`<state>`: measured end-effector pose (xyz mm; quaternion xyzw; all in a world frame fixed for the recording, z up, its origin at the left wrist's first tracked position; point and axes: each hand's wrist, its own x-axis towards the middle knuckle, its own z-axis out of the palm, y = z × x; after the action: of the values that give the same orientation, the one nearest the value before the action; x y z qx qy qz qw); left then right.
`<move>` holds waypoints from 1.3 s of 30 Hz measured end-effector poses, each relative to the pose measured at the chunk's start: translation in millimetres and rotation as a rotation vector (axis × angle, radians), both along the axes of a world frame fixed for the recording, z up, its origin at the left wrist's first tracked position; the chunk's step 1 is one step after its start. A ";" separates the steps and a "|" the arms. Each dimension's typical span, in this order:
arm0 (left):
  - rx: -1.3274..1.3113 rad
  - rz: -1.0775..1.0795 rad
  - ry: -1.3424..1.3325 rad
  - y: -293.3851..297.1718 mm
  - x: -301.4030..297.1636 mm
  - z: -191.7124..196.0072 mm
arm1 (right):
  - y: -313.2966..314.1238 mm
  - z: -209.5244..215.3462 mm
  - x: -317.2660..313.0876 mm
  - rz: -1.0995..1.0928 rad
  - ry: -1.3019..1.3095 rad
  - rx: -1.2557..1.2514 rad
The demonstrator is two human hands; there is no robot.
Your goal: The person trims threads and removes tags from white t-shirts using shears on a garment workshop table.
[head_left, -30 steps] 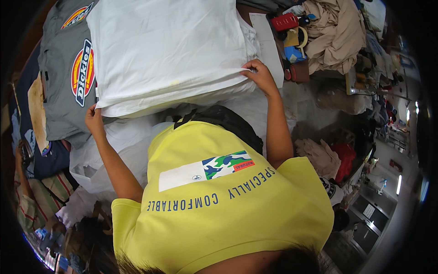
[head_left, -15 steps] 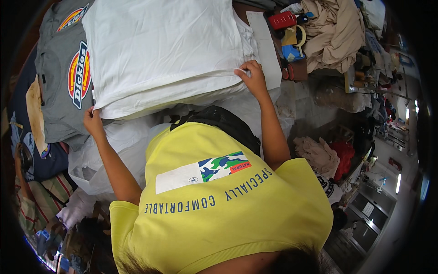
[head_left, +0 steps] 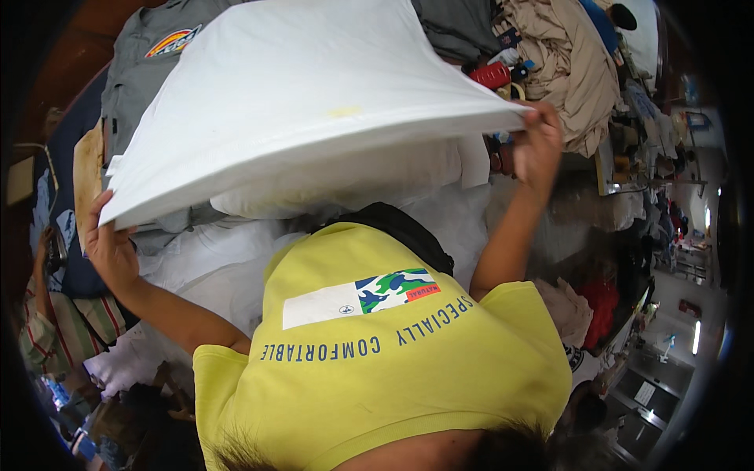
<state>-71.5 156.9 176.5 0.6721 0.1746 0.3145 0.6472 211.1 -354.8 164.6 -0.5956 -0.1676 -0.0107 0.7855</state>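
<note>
While the person in the yellow shirt is leaning over the bench, both hands are lifting a white garment: left hand fingers clenching its near-left corner, right hand pinching the right corner. Its long axis is stretching hand to hand, above white piles; grey shirts are lying beyond.

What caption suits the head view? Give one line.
Both hands, left hand and right hand, lift a white garment above piled clothes.

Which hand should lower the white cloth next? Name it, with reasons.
Probably right: the right hand holds its corner of the white cloth lifted high; the left hand grips its corner low.
</note>
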 end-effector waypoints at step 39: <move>-0.385 0.272 0.470 5.4 105.1 -182.0 | 36.3 -176.0 71.5 -0.062 0.663 0.043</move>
<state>33.5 162.2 -5.5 0.5621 0.4636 0.1957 0.6564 282.6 -318.5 -11.5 -0.5548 0.1157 0.1565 0.8089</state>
